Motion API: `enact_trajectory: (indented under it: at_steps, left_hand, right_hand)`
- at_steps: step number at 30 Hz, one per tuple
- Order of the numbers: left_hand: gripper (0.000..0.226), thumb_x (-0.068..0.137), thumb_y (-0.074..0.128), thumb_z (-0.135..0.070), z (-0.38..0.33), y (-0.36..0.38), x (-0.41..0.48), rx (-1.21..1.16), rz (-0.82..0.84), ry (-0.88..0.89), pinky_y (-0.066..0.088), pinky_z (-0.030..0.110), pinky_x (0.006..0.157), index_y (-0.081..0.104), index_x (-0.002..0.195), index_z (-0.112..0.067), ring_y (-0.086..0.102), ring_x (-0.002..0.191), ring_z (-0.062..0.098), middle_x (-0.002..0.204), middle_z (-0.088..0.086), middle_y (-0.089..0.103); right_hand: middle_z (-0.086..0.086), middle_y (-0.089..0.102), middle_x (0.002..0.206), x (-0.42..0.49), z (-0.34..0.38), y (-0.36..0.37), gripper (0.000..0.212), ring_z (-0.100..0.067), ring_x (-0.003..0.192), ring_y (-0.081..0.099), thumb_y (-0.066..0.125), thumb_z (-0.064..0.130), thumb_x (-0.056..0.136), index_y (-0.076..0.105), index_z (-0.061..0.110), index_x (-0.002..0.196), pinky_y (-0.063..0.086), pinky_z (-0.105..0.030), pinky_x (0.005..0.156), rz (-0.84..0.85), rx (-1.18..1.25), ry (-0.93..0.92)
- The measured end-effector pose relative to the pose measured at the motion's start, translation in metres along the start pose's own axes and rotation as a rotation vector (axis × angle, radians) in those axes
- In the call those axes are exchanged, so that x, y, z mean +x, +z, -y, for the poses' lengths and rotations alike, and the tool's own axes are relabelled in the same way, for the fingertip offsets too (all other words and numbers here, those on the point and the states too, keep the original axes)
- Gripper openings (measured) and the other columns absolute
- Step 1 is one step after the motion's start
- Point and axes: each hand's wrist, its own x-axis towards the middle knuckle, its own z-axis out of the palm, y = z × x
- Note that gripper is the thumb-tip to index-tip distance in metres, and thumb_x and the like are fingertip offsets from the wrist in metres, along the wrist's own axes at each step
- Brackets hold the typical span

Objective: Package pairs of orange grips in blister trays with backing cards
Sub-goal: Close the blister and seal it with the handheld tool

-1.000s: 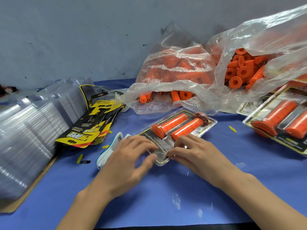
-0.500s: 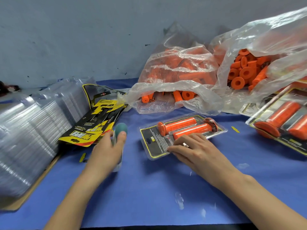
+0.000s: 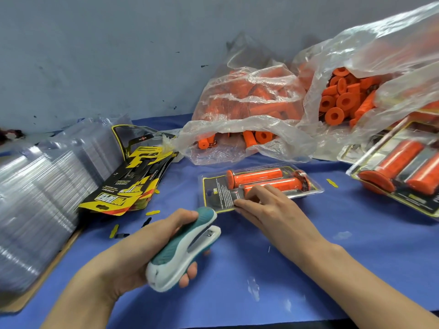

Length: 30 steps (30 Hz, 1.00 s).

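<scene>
A clear blister pack [image 3: 213, 193] with a black backing card and two orange grips [image 3: 259, 174] lies flat on the blue table, mid-frame. My right hand [image 3: 266, 207] presses flat on its near edge, fingers spread over the card. My left hand [image 3: 142, 245] grips a teal and white stapler [image 3: 185, 245], held just above the table, its nose pointing toward the pack's near left corner and a short gap away from it.
Two open plastic bags of loose orange grips [image 3: 251, 115] [image 3: 344, 100] sit at the back. Finished packs [image 3: 399, 172] lie at the right. Yellow and black backing cards [image 3: 128, 188] and stacks of clear blister trays [image 3: 35, 186] fill the left. Small yellow scraps dot the blue table [image 3: 356, 257].
My left hand left the pack, reached left to the stapler, picked it up and brought it toward the pack. The pack turned to lie more sideways under my right hand.
</scene>
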Motion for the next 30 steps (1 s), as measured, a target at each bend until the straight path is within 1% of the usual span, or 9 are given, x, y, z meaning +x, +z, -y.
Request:
enact_trajectory:
  at_steps: [2,5,8,11,16,21,26,28,30]
  left_hand:
    - [0.052,0.067,0.064,-0.047,0.009,0.01,0.004,0.011,-0.035,0.054,0.052,0.029,0.048,0.075,0.095,-0.004,0.063,0.051,0.03,0.08,0.024,0.071]
    - [0.064,0.073,0.066,-0.06,0.019,0.023,0.007,-0.005,0.014,0.114,0.054,0.033,0.055,0.071,0.103,-0.005,0.064,0.066,0.033,0.089,0.024,0.07]
    - [0.052,0.087,0.059,-0.056,0.019,0.028,0.011,-0.097,0.0,0.154,0.055,0.032,0.055,0.075,0.099,-0.008,0.065,0.066,0.03,0.09,0.019,0.072]
    - [0.052,0.091,0.056,-0.053,0.018,0.032,0.012,-0.172,0.019,0.149,0.053,0.029,0.052,0.071,0.11,-0.007,0.062,0.063,0.026,0.092,0.018,0.071]
    - [0.054,0.089,0.057,-0.054,0.021,0.039,0.018,-0.182,0.007,0.167,0.052,0.028,0.051,0.066,0.115,-0.008,0.059,0.06,0.02,0.091,0.016,0.071]
    - [0.065,0.07,0.066,-0.059,0.02,0.043,0.024,-0.208,0.016,0.196,0.053,0.027,0.053,0.07,0.109,-0.007,0.061,0.061,0.019,0.089,0.015,0.069]
    - [0.052,0.086,0.061,-0.053,0.021,0.044,0.029,-0.214,0.025,0.194,0.054,0.028,0.054,0.07,0.106,-0.006,0.06,0.06,0.021,0.087,0.015,0.067]
    - [0.049,0.091,0.059,-0.05,0.021,0.043,0.031,-0.216,0.024,0.187,0.055,0.028,0.054,0.07,0.107,-0.005,0.06,0.06,0.021,0.085,0.014,0.066]
    - [0.049,0.091,0.059,-0.048,0.021,0.043,0.033,-0.205,0.01,0.188,0.055,0.029,0.055,0.07,0.108,-0.003,0.062,0.06,0.022,0.086,0.014,0.067]
  right_hand:
    - [-0.003,0.057,0.09,0.0,0.001,0.002,0.017,-0.024,0.077,0.052,0.056,0.021,0.099,0.07,0.013,0.096,0.048,-0.036,0.07,0.039,-0.038,-0.037]
    - [-0.004,0.055,0.092,0.0,0.001,0.004,0.007,-0.025,0.079,0.052,0.062,0.013,0.095,0.068,0.012,0.097,0.048,-0.038,0.071,0.074,-0.044,-0.054]
    - [-0.004,0.053,0.092,0.001,-0.001,0.007,0.008,-0.024,0.082,0.05,0.06,0.014,0.096,0.067,0.012,0.097,0.047,-0.038,0.073,0.091,-0.034,-0.041]
    - [-0.003,0.053,0.091,0.0,-0.002,0.009,0.008,-0.024,0.082,0.05,0.06,0.015,0.096,0.068,0.014,0.098,0.047,-0.037,0.073,0.091,-0.035,-0.046]
    - [-0.003,0.054,0.089,-0.002,-0.003,0.009,0.012,-0.023,0.078,0.05,0.058,0.018,0.098,0.069,0.015,0.096,0.047,-0.035,0.072,0.07,-0.018,-0.068]
    - [-0.003,0.055,0.089,-0.001,0.001,0.006,0.01,-0.024,0.08,0.054,0.058,0.018,0.099,0.067,0.014,0.095,0.049,-0.037,0.074,0.12,-0.002,-0.071]
    - [-0.003,0.059,0.088,0.002,0.006,0.001,0.008,-0.023,0.081,0.057,0.063,0.017,0.095,0.06,0.01,0.092,0.049,-0.034,0.075,0.124,0.071,-0.039]
    - [-0.003,0.059,0.089,0.001,0.007,0.001,0.01,-0.022,0.081,0.057,0.067,0.015,0.092,0.06,0.009,0.096,0.047,-0.032,0.074,0.122,0.082,-0.033]
    - [-0.006,0.059,0.101,0.001,0.008,0.0,0.027,-0.022,0.087,0.057,0.07,0.013,0.087,0.06,0.008,0.112,0.048,-0.033,0.079,0.151,0.093,-0.008]
